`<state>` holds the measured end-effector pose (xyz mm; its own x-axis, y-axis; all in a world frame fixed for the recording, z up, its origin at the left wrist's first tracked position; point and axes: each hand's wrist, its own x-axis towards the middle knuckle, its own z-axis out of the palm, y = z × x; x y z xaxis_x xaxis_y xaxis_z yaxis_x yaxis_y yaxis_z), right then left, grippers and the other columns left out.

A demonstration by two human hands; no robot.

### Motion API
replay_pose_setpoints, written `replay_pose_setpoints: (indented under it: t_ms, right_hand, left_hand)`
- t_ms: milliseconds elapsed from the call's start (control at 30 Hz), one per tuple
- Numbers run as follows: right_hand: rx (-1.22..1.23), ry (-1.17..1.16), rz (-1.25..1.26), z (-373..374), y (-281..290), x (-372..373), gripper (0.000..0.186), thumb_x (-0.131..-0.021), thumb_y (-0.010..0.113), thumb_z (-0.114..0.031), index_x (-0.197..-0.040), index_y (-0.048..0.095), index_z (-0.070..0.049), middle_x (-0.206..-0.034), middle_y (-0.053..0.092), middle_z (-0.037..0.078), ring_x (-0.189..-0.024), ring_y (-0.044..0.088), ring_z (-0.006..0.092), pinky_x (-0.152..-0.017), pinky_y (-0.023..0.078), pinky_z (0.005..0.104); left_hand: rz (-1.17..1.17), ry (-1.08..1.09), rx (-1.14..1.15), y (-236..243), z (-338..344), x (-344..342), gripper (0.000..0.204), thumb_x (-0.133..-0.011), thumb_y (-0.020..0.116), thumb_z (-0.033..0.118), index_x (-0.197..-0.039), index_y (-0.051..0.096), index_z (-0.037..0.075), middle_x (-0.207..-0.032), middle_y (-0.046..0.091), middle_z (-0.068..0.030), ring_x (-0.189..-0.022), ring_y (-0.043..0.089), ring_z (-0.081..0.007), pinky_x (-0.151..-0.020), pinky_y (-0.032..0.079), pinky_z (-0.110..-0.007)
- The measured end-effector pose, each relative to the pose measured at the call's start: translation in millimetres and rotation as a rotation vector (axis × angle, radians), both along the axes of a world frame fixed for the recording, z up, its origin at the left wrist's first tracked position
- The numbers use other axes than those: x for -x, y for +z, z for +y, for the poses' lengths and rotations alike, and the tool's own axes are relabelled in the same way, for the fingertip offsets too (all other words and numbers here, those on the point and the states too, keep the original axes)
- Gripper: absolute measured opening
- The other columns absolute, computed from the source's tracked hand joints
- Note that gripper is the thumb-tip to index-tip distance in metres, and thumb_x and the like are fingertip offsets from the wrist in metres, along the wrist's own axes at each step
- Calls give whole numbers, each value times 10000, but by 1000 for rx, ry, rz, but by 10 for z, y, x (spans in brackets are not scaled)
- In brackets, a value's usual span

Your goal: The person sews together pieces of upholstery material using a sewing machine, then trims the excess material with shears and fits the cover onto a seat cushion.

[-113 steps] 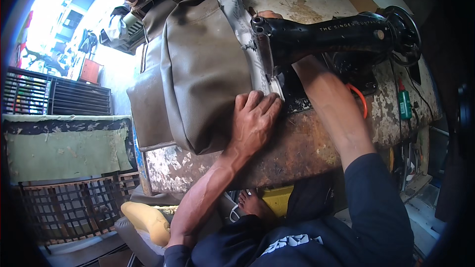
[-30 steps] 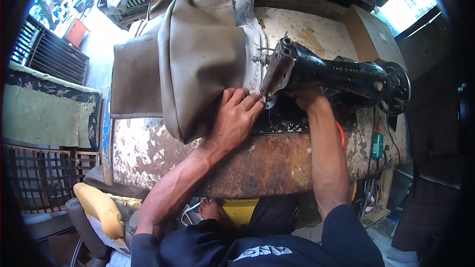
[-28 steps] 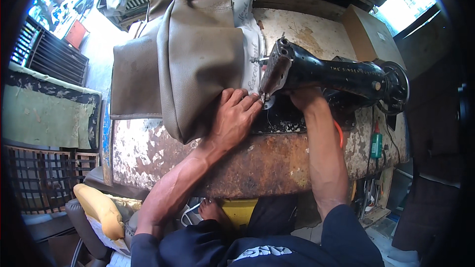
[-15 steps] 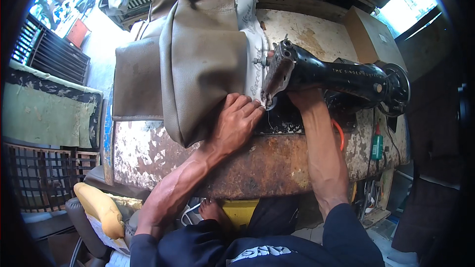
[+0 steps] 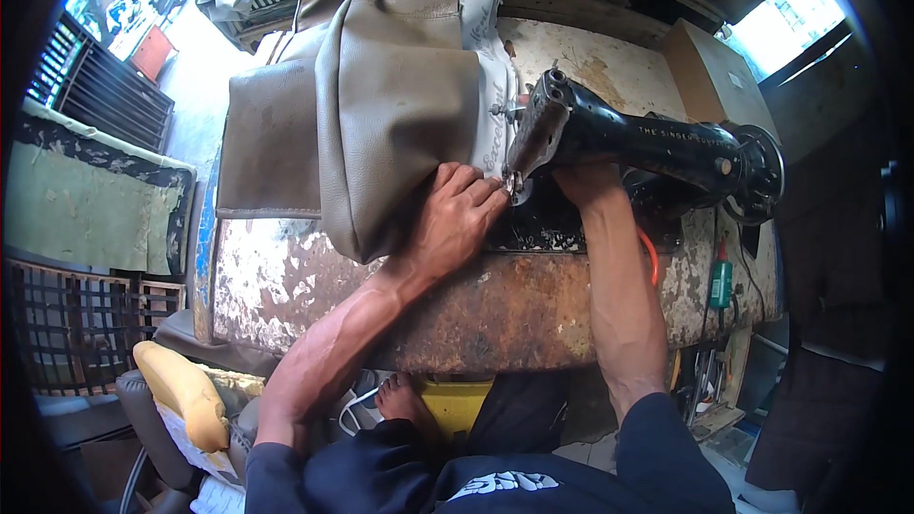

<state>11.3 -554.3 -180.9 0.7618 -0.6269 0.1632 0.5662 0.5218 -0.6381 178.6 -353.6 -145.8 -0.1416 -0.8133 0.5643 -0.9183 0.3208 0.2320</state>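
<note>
A large brown-grey leatherette cover (image 5: 400,105) with a white backing strip (image 5: 493,86) along its right edge lies on the worn table, left of a black sewing machine (image 5: 647,133). My left hand (image 5: 457,209) grips the cover's near right edge with bent fingers, close beside the needle and presser foot (image 5: 515,186). Under the machine's arm reaches my right hand (image 5: 586,181); its fingers are hidden there, so what they touch cannot be seen. The cover's body bulges in folds up to my left wrist.
The table (image 5: 495,314) has peeling paint and a rusty front edge. A green bottle (image 5: 721,281) stands at its right, a cardboard box (image 5: 709,67) behind the machine. Yellow foam (image 5: 186,395) lies at the lower left. Metal racks (image 5: 86,324) stand further left.
The cover and my left hand have shifted slightly away from me, along the needle side. My right hand stays under the machine's arm. The whole view has tilted a little.
</note>
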Motion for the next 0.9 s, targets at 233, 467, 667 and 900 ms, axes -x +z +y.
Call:
replay_pose_setpoints:
  t_ms: [233, 467, 667, 900]
  right_hand:
    - [46, -74, 139, 18, -41, -28, 387, -1106, 476, -174, -1477, 542, -86, -1509, 579, 66, -1367, 554, 208, -1183, 445, 412]
    - [-38, -156, 119, 117, 43, -86, 437, -1108, 489, -295, -1430, 588, -17, -1418, 667, 146, -1296, 649, 250, -1154, 495, 427]
    - [832, -448, 695, 87, -34, -125, 439, -1112, 474, -288, -1449, 574, -24, -1437, 657, 148, -1307, 646, 257, -1157, 495, 432]
    - [761, -442, 594, 25, -56, -124, 397, -1118, 498, -232, -1492, 524, -100, -1454, 597, 69, -1303, 584, 183, -1131, 480, 334]
  left_hand:
    - [7, 1, 31, -5, -39, -41, 243, -882, 630, 83, -1103, 727, 62, -1092, 759, -74, -1069, 666, -261, -996, 481, -425]
    - [19, 23, 13, -8, -48, -20, 247, -892, 621, 76, -1125, 694, 43, -1043, 747, -107, -1066, 665, -285, -994, 477, -434]
    - [17, 39, 27, -18, -66, -18, 211, -889, 628, 72, -1091, 682, 44, -1015, 736, -107, -1062, 661, -285, -993, 475, -440]
    - [21, 13, 45, 49, -107, 22, 186, -876, 636, 62, -1058, 675, 55, -1007, 717, -97, -1034, 655, -276, -979, 477, -438]
